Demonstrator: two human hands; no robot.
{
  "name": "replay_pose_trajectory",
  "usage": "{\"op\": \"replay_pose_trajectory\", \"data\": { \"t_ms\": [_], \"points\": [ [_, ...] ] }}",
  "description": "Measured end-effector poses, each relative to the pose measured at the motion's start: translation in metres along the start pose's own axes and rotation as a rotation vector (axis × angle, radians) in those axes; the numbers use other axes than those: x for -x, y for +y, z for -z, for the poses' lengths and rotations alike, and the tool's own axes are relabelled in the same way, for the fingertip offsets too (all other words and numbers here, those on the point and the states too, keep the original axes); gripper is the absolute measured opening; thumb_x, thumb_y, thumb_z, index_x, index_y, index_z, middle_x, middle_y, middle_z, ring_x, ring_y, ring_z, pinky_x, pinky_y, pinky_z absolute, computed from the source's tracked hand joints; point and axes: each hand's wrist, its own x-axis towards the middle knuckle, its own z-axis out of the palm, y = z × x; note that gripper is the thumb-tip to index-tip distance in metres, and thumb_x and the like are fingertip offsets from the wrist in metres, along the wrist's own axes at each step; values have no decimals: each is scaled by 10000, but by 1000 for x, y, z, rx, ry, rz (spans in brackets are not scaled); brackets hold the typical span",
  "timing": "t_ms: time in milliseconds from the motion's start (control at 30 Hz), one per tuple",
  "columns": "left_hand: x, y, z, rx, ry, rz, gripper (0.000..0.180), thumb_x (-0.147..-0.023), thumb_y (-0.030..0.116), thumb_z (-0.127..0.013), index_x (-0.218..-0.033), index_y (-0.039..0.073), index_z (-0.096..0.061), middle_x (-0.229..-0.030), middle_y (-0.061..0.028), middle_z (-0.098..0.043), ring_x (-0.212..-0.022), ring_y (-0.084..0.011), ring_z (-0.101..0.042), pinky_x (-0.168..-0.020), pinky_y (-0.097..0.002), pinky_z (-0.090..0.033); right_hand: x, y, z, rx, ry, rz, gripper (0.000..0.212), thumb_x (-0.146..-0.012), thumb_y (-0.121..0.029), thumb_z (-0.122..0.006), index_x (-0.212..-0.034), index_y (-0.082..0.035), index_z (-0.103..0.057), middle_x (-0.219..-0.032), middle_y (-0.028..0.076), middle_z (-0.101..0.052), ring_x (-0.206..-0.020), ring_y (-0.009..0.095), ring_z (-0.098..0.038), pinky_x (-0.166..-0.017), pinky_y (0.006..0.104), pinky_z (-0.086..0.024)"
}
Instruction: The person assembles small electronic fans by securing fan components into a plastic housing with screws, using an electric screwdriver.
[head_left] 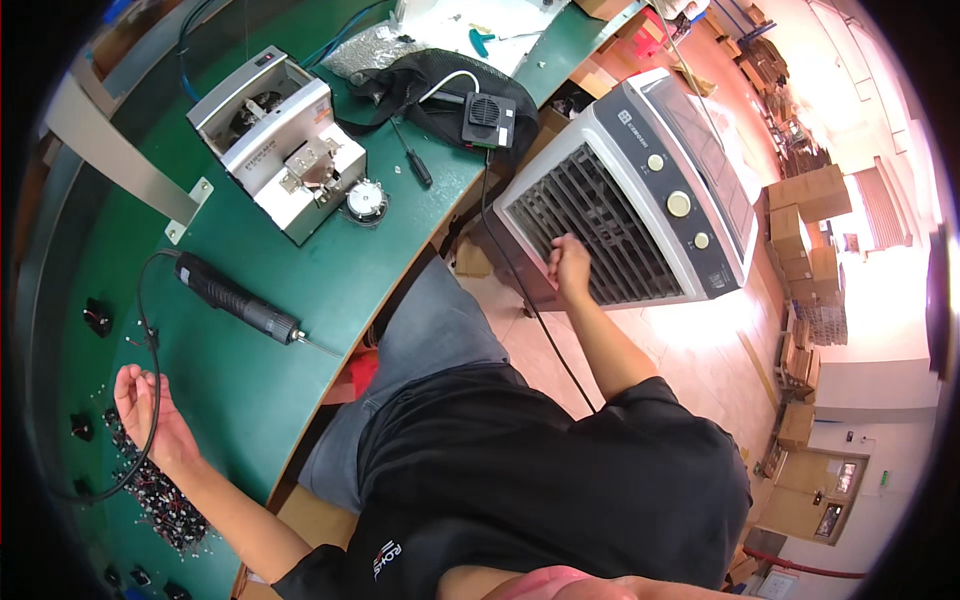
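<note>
The left hand (157,418) is half curled, the right hand (571,267) loosely curled; their contents cannot be told. An electric screwdriver (236,298) lies at the left's one o'clock.

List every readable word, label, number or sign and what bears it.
Printed words are not copied here; they stand on:
Black fabric shirt: pale lettering.
Grey-white plastic air cooler: panel markings, mostly too small.
Silver boxy metal machine: front lettering, blurred.
Green rectangular wall sign: too small.

Palm of the right hand (570,265) hidden, small piled parts (168,508) indistinct
</note>
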Motion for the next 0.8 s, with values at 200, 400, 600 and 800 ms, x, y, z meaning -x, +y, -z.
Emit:
{"op": "replay_pose_trajectory", "data": {
  "t_ms": [200,400,600,800],
  "points": [
    [-5,-3,14,36,-11,-8,268,-976,13,-557,-1243,-7,-551,-1167,-72,-618,-950,-145,-596,-911,-317,-492,-16,-31,19,-218,99,-44,367,-1059,-379,-416,-1066,-43,-565,-639,3,-494,-473,111,-463,-396,245,-346],
    [-6,-6,13,43,-6,-1,279,-972,7,-567,-1249,-13,-544,-1167,-77,-622,-940,-144,-597,-902,-317,-494,-23,-42,25,-382,87,-83,356,-1058,-371,-407,-1060,-53,-569,-646,2,-481,-508,121,-460,-438,252,-343],
    [-5,-10,8,36,-3,7,288,-970,6,-573,-1255,-16,-539,-1158,-77,-636,-935,-138,-600,-881,-313,-494,-28,-43,24,-565,70,-117,289,-1053,-325,-420,-1006,-78,-562,-655,-20,-431,-530,98,-407,-451,230,-325],
    [-4,-8,6,15,-14,-5,281,-974,14,-571,-1252,-14,-550,-1158,-74,-638,-941,-133,-598,-866,-306,-487,-32,-48,25,-662,56,-174,243,-1046,-288,-428,-1000,-84,-551,-653,-28,-408,-527,85,-390,-448,219,-321]
  ]
}}
